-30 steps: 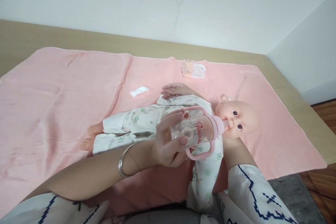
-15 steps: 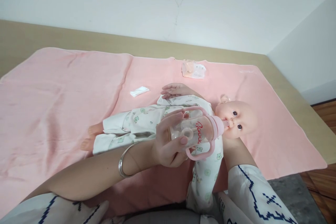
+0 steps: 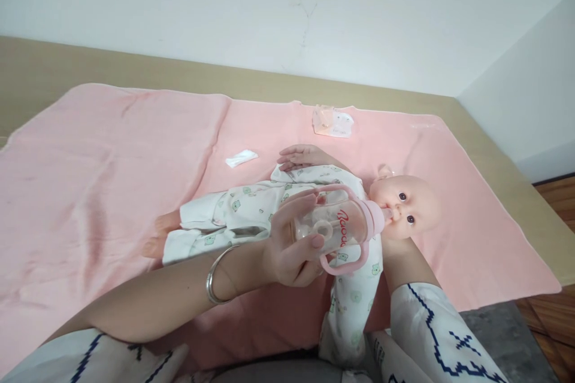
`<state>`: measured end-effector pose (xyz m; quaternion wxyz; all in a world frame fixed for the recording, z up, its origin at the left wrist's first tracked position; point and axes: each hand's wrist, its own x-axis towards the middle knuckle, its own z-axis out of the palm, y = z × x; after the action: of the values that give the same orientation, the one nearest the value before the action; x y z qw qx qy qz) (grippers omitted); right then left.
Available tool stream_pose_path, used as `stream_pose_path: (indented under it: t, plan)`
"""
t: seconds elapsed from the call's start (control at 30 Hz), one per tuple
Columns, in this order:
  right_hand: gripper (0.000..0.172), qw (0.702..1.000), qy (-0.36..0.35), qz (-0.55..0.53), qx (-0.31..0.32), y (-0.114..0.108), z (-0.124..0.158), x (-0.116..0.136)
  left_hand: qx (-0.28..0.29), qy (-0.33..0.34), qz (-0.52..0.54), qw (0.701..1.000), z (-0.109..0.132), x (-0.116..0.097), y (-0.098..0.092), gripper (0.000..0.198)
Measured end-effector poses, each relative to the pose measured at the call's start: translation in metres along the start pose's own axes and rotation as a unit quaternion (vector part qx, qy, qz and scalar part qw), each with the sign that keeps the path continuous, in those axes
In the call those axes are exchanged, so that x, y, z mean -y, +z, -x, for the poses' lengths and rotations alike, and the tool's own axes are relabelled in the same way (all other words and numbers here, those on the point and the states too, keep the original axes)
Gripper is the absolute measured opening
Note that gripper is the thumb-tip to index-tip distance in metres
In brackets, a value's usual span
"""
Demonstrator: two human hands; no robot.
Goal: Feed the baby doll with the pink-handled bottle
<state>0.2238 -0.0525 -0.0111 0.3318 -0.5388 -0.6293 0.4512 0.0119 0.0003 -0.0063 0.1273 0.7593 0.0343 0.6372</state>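
A baby doll in a white printed outfit lies on its back, head to the right. My left hand, a silver bangle on its wrist, is closed around a clear baby bottle with pink handles and collar. The bottle is tilted over the doll's chest, its teat touching the mouth on the doll's head. Behind the doll's neck passes my right forearm. My right hand comes out on the far side, fingers stretched out beside the doll's far sleeve; the doll hides part of that arm.
A pink blanket covers much of the wooden table. Beyond the doll lie a folded white tissue and a small clear-and-white packet. A white wall rises behind the table.
The camera view has shifted slightly, so the scene sits a little lower in the picture. Both hands, the bottle and the doll keep their places relative to each other.
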Motion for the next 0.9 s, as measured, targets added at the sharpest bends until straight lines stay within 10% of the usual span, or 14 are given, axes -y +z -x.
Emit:
stream_pose_path:
  t: [0.2,0.57,0.9]
  plan:
    - [0.058,1.0,-0.001,-0.006,0.026,-0.008,-0.007,0.008,0.003,-0.004,0.006,1.0,0.002,-0.002,0.0,0.065]
    - [0.073,0.999,0.008,0.03,-0.009,-0.001,0.0,0.019,0.007,0.006,0.009,1.0,0.002,0.0,0.001,0.048]
    - [0.065,0.997,-0.008,0.063,-0.033,-0.01,-0.026,0.09,0.014,-0.003,0.014,1.0,0.001,-0.001,-0.001,0.055]
